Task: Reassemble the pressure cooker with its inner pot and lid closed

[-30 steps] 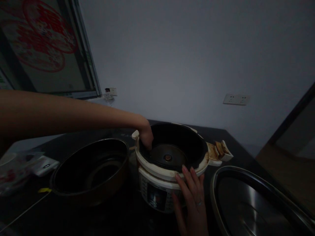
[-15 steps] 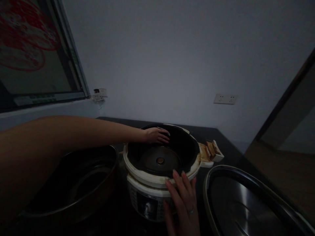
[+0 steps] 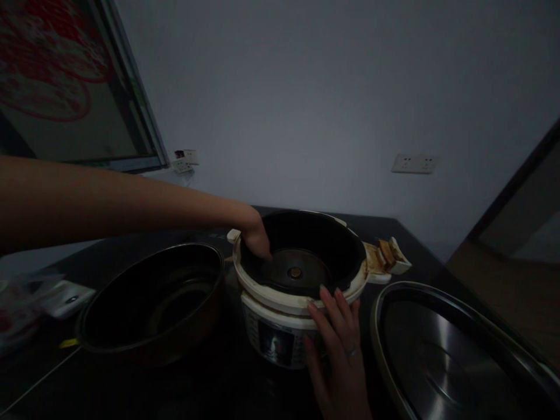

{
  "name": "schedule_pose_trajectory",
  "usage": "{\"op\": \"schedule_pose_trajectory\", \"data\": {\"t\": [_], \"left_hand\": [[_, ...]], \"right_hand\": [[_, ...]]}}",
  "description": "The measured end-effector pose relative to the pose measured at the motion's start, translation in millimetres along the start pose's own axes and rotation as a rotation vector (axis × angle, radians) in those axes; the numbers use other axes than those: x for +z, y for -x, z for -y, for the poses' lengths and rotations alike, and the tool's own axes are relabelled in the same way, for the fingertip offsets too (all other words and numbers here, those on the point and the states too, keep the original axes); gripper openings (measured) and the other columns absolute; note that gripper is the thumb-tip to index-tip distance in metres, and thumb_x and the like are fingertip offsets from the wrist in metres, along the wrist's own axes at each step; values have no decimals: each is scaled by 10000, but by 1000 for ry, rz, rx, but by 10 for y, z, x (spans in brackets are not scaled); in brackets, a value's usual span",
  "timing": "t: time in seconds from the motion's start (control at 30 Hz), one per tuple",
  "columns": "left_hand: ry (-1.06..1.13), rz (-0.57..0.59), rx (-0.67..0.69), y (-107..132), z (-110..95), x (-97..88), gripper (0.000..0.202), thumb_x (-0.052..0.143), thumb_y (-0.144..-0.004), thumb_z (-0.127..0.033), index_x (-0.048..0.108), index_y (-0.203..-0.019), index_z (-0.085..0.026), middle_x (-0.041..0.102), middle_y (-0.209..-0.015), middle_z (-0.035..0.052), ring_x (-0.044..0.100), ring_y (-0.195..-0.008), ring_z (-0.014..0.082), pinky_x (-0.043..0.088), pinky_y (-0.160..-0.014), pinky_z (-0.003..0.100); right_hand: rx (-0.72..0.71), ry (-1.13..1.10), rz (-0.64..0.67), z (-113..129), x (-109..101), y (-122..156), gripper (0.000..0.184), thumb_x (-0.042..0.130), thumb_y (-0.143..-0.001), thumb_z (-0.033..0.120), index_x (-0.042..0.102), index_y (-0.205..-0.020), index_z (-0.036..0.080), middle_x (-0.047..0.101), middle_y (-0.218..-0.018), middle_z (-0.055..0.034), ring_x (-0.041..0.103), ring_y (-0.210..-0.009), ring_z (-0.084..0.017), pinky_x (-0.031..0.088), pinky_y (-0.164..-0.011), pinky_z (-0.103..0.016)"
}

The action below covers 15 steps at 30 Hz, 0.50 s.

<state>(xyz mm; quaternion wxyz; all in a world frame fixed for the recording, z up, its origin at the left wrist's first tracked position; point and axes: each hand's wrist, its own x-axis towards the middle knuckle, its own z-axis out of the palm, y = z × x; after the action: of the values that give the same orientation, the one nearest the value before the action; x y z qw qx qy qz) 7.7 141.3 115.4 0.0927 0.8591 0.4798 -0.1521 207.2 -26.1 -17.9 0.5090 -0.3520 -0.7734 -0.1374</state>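
An electric pressure cooker (image 3: 273, 303) with a cream rim and a dark control panel stands on the dark tabletop, its lid off. Its black interior shows a round brownish piece (image 3: 294, 272) in the middle of the bottom plate. My left hand (image 3: 257, 238) reaches over the left rim and bends down inside, against or close to the inner left wall; its fingers are mostly hidden. Against the front right of the cooker rests my right hand (image 3: 336, 338), with a ring on one finger. Its fingers are stretched out, tips at the rim and thumb lower on the body.
A dark round pot (image 3: 153, 344) sits left of the cooker. At right lies a large shiny lid (image 3: 441, 350). A stained hinge bracket (image 3: 385, 256) juts from the cooker's right side. Plastic-wrapped items (image 3: 44, 303) lie far left. Wall sockets (image 3: 415, 164) are behind.
My left hand has moved from the back inner wall, fingers extended, to the left side, bent downward. My right hand keeps its place on the cooker. The view has shifted slightly.
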Motion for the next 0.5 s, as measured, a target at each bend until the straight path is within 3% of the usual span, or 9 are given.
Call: {"op": "schedule_pose_trajectory", "data": {"t": [0.07, 0.17, 0.23, 0.37, 0.5], "left_hand": [[70, 224, 0, 90, -155, -81, 132, 627, -686, -303, 728, -689, -217, 684, -617, 3, 653, -699, 211, 545, -684, 286], [373, 696, 13, 215, -373, -171, 244, 499, -769, -268, 736, -759, -212, 677, -614, -7, 656, -685, 190, 548, -719, 283], [618, 858, 38, 252, -493, -176, 288, 454, -793, -266, 734, -823, -206, 682, -644, -6, 665, -725, 189, 545, -743, 290], [935, 795, 127, 172, -724, -13, 325, 397, -827, -283, 701, -886, -180, 695, -734, 16, 671, -789, 191, 538, -772, 311], [1178, 480, 134, -46, -1030, 207, 275, 377, -834, -290, 630, -851, -184, 697, -797, 46, 662, -795, 199, 526, -812, 343]], "right_hand": [[-1, 5, 2, -10, 0, 5, 547, 485, -906, 72, 402, -1437, 178, 361, -1552, -59, 242, -1466, -203, 147, -1215, -449], [-11, 10, 0, -24, 12, 8, 555, 485, -906, 70, 398, -1443, 179, 327, -1569, -56, 241, -1467, -211, 139, -1217, -457], [-14, 13, -10, -22, 27, 10, 582, 486, -905, 64, 368, -1462, 184, 299, -1581, -47, 236, -1468, -209, 136, -1217, -457], [-2, -10, -75, 6, 72, 30, 666, 496, -896, 48, 271, -1507, 190, 260, -1595, -40, 255, -1461, -213, 156, -1207, -483], [17, -11, -118, 37, 103, 45, 664, 503, -878, 21, 313, -1490, 195, 292, -1582, -47, 280, -1452, -220, 196, -1200, -489]]}}
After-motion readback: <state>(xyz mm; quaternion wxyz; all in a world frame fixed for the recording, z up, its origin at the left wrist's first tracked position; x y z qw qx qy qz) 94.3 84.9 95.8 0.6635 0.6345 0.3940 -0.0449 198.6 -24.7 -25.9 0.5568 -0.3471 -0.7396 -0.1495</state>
